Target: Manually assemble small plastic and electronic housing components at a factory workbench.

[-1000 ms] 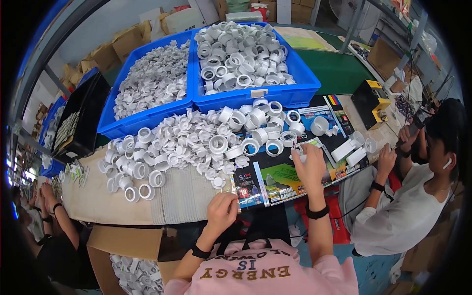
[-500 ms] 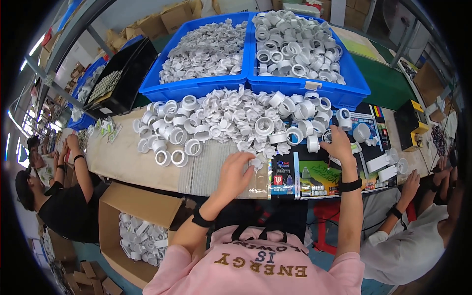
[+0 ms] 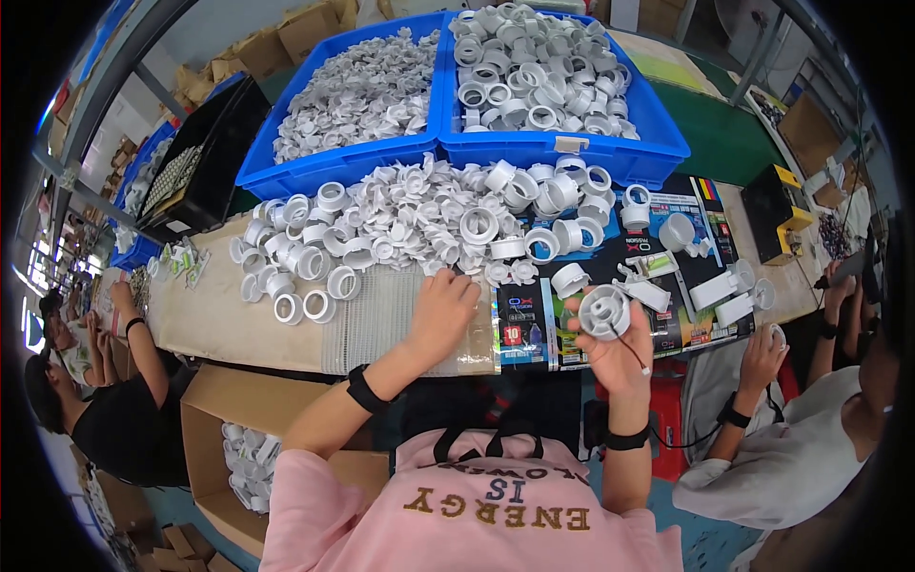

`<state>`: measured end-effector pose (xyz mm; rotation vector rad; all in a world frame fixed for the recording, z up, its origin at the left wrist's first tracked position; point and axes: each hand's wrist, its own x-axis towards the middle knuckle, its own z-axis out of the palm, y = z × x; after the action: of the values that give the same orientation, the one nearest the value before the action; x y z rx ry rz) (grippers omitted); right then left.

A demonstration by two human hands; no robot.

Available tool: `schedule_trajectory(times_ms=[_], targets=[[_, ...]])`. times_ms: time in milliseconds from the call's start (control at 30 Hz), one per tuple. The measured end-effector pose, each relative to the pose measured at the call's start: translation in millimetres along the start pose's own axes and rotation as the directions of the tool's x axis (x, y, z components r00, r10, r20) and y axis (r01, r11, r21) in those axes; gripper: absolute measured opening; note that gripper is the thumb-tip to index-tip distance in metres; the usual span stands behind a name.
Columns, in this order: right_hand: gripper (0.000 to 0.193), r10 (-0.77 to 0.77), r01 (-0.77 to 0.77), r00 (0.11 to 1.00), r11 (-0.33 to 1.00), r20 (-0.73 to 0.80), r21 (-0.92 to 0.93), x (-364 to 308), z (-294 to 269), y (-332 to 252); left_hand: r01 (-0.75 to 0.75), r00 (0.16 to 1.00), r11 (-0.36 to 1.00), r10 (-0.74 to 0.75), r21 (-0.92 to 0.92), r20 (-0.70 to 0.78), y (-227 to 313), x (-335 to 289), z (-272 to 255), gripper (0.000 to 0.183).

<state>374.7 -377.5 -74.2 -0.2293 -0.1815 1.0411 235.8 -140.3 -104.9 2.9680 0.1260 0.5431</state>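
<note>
Head view: right hand point(image 3: 618, 351) grips a white ring fitting point(image 3: 604, 312); left hand point(image 3: 440, 315), fingers curled, touches the fittings heap point(image 3: 410, 214); blue bins point(image 3: 457, 153) at twelve o'clock.

Bright, even overhead light fills the scene, leaving only soft shadows. Strong fisheye distortion bends straight edges near the black rim. The centre is sharp; the margins blur slightly.

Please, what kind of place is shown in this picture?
Most likely a small factory assembly bench. Two blue bins hold many white plastic rings, more lie heaped on the table, and cardboard boxes of parts stand below. The right hand holds one white fitting.
</note>
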Motion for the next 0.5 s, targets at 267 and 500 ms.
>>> schedule_trajectory(times_ms=[267, 500], targets=[[0.054, 0.039, -0.054, 0.998, 0.925, -0.048, -0.376, -13.2, -4.9, 39.0, -0.011, 1.000, 1.000, 0.010, -0.021, -0.017, 11.0, -13.1, -16.5, 0.043], [0.050, 0.131, -0.178, 0.984, 0.816, -0.125, -0.549, -12.7, -16.4, 66.1, 0.026, 0.979, 0.976, -0.068, -0.214, -0.193, -6.5, -16.6, -17.4, 0.047]])
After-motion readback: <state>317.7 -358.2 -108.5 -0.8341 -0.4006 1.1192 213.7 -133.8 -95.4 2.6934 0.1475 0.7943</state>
